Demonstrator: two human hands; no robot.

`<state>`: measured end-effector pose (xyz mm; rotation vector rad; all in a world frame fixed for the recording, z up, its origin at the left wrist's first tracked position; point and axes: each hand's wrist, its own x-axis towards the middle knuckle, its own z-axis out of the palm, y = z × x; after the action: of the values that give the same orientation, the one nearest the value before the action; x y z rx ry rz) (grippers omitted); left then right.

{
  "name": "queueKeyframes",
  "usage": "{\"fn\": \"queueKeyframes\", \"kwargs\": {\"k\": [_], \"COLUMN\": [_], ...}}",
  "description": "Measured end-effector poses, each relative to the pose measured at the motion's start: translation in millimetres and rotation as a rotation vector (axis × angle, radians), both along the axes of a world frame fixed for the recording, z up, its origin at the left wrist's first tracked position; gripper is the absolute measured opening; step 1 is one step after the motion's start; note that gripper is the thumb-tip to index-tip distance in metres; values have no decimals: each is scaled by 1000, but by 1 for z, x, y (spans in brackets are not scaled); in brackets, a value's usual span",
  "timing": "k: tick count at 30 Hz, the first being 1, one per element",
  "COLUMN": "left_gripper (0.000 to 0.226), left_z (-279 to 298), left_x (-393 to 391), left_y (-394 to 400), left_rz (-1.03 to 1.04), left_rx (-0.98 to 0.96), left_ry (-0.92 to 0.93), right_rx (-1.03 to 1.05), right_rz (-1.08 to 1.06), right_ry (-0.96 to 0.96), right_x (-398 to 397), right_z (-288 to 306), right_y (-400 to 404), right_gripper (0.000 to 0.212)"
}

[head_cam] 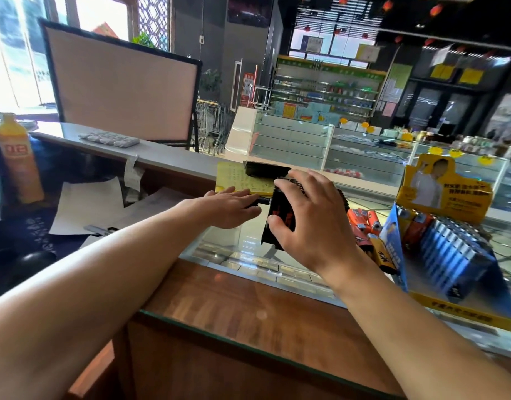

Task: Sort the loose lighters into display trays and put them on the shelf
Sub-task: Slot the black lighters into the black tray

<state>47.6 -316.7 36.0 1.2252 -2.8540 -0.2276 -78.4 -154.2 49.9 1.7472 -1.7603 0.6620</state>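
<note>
A black display tray point(280, 215) with red print stands on the glass counter point(237, 243), filled with dark lighters along its top. My right hand point(309, 223) grips this tray from above, thumb on its front face and fingers over the lighters. My left hand point(231, 206) lies flat beside the tray's left edge, holding a black lighter point(261, 201) under its fingers; I cannot tell how firmly. Another black tray point(263, 168) lies behind on a yellow sheet point(237, 180). Orange lighters point(364, 223) sit to the right.
A yellow and blue display box point(450, 255) of blue lighters fills the counter's right side. An orange bottle point(17, 160) stands far left beside papers point(86, 206). A grey ledge point(162, 157) runs behind, with a framed board point(121, 88) and shop shelves beyond.
</note>
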Motion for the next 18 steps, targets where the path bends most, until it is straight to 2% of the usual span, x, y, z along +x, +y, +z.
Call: {"fn": "queueKeyframes", "kwargs": {"k": [6,14,18], "left_gripper": [63,62,62], "left_z": [4,8,8], "left_x": [19,77,91], "left_y": [14,66,94], "left_rz": [-6,-25,-35], "left_rx": [5,15,21], "left_ry": [-57,-83,-68], "right_rx": [17,-1,5], "right_rz": [-5,29,43], "right_ry": [1,76,36], "right_x": [2,7,16], "right_z": [2,11,14], "right_y": [-1,8,18], "right_gripper": [63,56,55]}}
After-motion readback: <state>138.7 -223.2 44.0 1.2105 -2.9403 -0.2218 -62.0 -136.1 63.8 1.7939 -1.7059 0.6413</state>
